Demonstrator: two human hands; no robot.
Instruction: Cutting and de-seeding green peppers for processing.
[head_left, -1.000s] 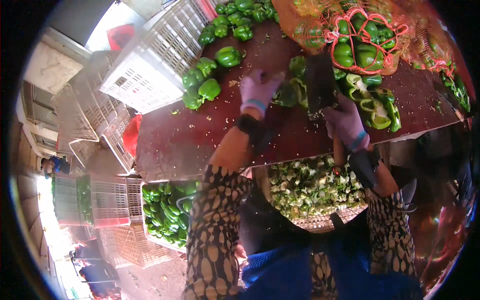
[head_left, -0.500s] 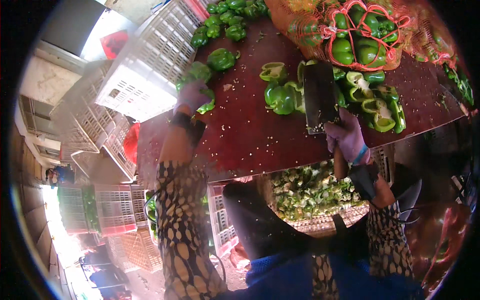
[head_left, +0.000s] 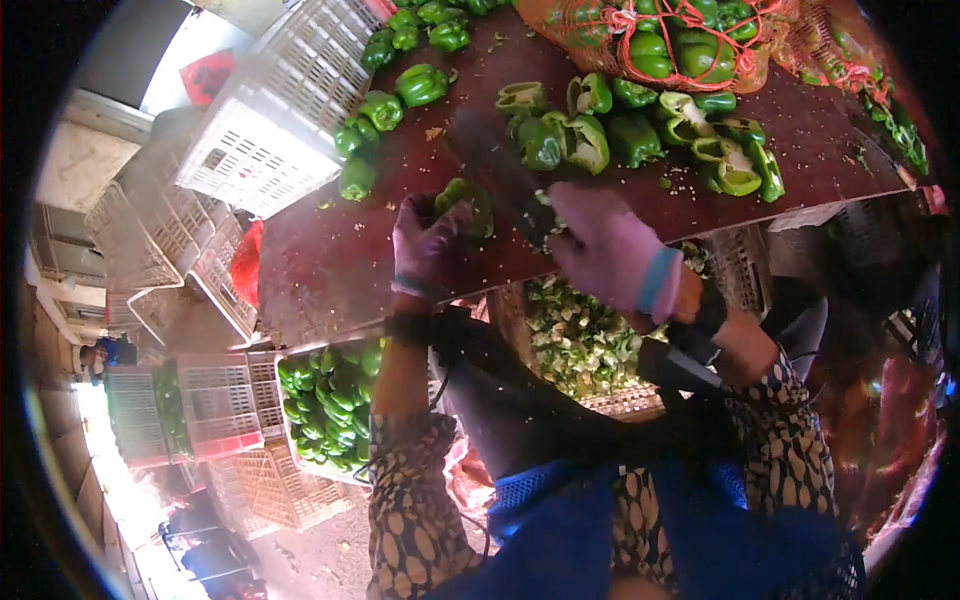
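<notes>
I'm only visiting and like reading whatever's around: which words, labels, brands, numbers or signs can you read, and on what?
No text can be read.
White crate: a small reddish mark, too small to make out.
Knife: blade blurred, no lettering distinguishable.
Orange mesh bag: no print to be seen.

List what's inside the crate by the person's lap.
Loose green and whitish scraps, apparently pepper trimmings, show in the crate. Lower layers and the bottom are buried; the tabletop and right hand cover part of the view.
</notes>
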